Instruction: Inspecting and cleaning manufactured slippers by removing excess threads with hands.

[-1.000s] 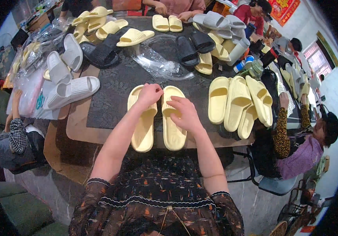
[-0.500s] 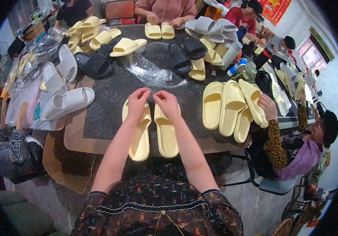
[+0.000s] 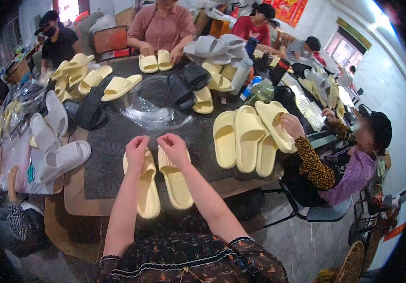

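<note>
Two pale yellow slide slippers lie side by side at the table's near edge, soles' heels toward me. Over the toe of the left slipper is my left hand, its fingertips pinched together. My right hand, likewise pinched, hovers at the toe of the right slipper. The two hands nearly meet at the fingertips. Anything between the fingers is too small or hidden to make out. Just beyond them lies crumpled clear plastic wrap on the dark table mat.
Right of my hands is a group of yellow slippers, one touched by a co-worker's hand. Grey slippers lie at left, black slippers farther back. Bottles, including a white one, stand far right. A person works opposite.
The view has tilted up and turned right, so the scene sits farther left and lower. My hands keep nearly the same pinched pose over the slippers.
</note>
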`<move>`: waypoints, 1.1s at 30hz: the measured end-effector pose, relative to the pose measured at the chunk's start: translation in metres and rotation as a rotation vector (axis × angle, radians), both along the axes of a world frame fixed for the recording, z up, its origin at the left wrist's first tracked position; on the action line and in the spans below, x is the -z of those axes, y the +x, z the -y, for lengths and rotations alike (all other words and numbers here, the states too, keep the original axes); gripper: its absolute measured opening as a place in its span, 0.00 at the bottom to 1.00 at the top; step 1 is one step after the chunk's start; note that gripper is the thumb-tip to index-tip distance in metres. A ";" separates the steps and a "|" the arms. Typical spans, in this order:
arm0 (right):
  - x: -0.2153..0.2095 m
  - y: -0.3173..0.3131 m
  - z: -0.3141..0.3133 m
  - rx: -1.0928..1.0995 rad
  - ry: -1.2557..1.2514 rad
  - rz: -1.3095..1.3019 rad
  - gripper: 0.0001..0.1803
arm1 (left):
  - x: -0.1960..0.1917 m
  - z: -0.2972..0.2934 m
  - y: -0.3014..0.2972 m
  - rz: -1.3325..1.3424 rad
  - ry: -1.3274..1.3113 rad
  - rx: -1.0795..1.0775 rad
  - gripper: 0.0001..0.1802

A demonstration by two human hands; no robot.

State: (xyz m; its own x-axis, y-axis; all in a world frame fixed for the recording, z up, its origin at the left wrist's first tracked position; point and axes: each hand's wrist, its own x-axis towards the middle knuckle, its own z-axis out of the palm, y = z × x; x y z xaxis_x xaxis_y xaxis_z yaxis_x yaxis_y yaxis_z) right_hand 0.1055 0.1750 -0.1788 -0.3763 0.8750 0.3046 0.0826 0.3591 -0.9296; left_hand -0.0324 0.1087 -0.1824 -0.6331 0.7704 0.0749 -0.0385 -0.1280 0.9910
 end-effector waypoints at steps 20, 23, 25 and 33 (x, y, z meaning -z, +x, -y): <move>0.005 0.001 -0.001 0.036 0.110 0.047 0.09 | -0.006 0.006 0.007 0.013 0.049 -0.004 0.08; 0.000 0.001 0.002 -0.040 0.111 0.071 0.09 | 0.003 0.004 0.000 -0.135 -0.041 0.119 0.10; -0.001 0.000 0.002 -0.011 0.108 0.071 0.09 | 0.007 0.003 0.001 -0.133 0.016 0.136 0.10; -0.004 0.002 0.004 0.006 0.126 0.094 0.09 | 0.003 0.004 0.000 -0.060 0.022 0.091 0.08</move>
State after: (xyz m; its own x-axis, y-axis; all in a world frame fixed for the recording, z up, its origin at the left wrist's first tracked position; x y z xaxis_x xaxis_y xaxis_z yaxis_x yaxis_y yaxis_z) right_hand 0.1071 0.1714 -0.1750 -0.4033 0.8342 0.3761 0.1697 0.4721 -0.8651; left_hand -0.0320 0.1046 -0.1854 -0.5547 0.8222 0.1277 0.0081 -0.1482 0.9889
